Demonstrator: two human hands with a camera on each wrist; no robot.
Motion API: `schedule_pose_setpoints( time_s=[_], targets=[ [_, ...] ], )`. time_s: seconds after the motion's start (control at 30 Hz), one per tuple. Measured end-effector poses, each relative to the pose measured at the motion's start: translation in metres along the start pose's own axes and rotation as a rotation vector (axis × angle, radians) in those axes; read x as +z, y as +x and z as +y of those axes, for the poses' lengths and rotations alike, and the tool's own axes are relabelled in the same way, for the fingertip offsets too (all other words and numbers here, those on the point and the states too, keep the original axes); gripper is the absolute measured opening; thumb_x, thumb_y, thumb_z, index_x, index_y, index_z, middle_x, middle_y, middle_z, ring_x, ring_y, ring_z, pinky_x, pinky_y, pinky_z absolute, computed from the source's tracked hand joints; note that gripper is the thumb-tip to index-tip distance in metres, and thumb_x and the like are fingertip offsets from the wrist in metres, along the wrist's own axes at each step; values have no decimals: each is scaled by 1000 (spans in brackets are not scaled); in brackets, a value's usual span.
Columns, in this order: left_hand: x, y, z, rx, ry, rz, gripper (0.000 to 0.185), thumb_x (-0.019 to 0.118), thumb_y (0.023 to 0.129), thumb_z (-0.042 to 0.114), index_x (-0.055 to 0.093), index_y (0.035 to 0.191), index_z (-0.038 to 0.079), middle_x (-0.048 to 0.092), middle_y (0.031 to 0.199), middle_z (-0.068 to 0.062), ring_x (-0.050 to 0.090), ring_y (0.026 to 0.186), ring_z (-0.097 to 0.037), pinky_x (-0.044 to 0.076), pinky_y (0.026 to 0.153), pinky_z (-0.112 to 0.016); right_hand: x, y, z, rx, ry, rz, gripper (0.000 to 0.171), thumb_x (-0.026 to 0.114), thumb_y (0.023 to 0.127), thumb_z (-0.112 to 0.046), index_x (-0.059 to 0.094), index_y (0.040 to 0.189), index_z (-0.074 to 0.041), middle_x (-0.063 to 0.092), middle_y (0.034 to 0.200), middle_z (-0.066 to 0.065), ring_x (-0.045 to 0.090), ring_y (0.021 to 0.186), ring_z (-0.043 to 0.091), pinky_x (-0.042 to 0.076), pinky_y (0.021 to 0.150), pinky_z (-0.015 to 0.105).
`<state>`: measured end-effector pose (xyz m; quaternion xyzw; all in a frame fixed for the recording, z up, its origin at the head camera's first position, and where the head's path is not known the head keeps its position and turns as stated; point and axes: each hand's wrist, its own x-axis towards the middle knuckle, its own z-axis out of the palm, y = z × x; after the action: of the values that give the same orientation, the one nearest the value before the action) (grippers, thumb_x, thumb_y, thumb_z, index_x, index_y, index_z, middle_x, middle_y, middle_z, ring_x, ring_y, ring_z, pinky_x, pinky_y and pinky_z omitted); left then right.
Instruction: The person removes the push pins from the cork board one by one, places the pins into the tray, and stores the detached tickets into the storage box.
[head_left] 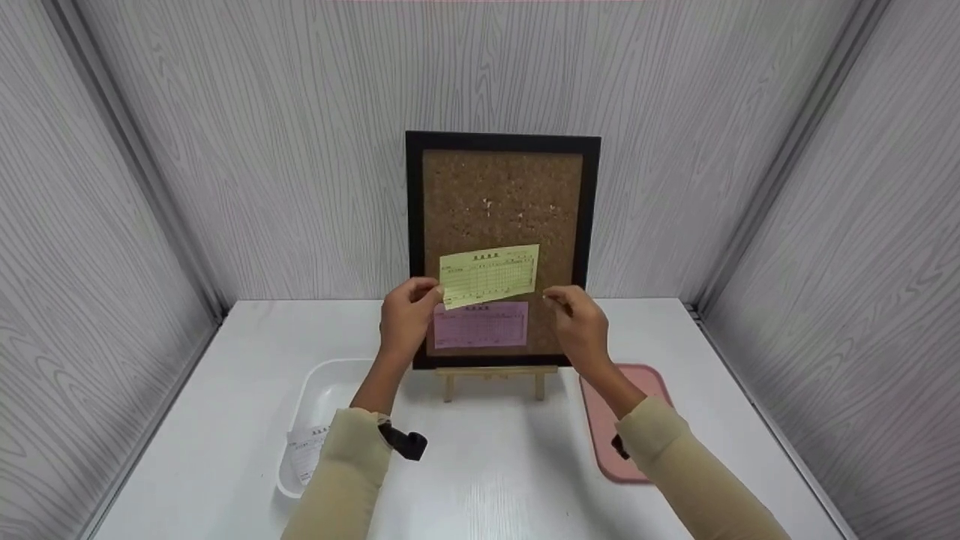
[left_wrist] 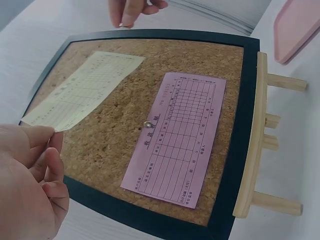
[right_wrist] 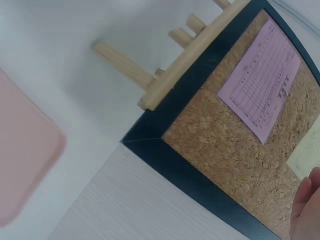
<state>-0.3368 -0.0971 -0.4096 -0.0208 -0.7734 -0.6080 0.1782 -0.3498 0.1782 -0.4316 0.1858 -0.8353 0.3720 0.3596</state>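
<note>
Head view: a black-framed cork board (head_left: pixel 502 202) stands on a small wooden easel (head_left: pixel 493 376), between a white plastic tray (head_left: pixel 319 390) and a pink tray (head_left: pixel 611 427); a pink printed slip (head_left: pixel 480 325) is pinned low on the cork. The left hand (head_left: pixel 407 315) pinches the left end of a pale yellow printed slip (head_left: pixel 489 274) held against the cork. The right hand (head_left: pixel 577 319) hovers near the slip's right end, fingertips pinched on something small. Left wrist view: the thumb and fingers (left_wrist: pixel 42 150) grip the yellow slip's corner. Right wrist view: only a fingertip edge shows; grip cannot be told.
</note>
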Motion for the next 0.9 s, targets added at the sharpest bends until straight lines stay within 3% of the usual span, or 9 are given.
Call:
schedule_pose_setpoints(
  time_s=[0.13,0.3,0.4,0.63,0.9],
  targets=[
    [-9,-10,-3,-15,-14,3,24,66,97,28,72,113,11,70,103,-6,64,91,-27,51,70,-31,-8,-14,5,-3,20,3,10,69,94,-3,73,103,-6,70,96,7,64,84,14,53,72,30],
    [-23,-23,-10,-52,-22,18,24,67,97,27,72,114,11,70,106,-6,61,89,-21,51,69,-30,-21,-30,14,14,47,13,11,70,93,-3,73,103,-5,70,95,4,60,74,11,48,63,18],
    [-31,-33,-15,-84,-39,32,24,66,98,24,72,115,9,71,109,-8,59,91,-18,51,70,-28,-29,-41,22,65,69,25,12,70,92,-2,73,103,-6,71,93,4,57,68,8,44,59,15],
    [-50,-53,-26,-133,-34,74,26,65,98,22,71,118,6,70,112,-11,61,95,-24,50,67,-23,-48,-65,44,214,87,44,11,69,94,-4,74,103,-6,72,95,3,56,70,7,44,59,14],
    [-72,-76,-40,-171,12,118,26,63,100,24,69,120,8,70,113,-10,57,82,-17,49,66,-22,-72,-100,70,351,111,5,14,67,97,-9,72,109,-7,67,88,5,57,67,9,46,55,20]
  ],
)
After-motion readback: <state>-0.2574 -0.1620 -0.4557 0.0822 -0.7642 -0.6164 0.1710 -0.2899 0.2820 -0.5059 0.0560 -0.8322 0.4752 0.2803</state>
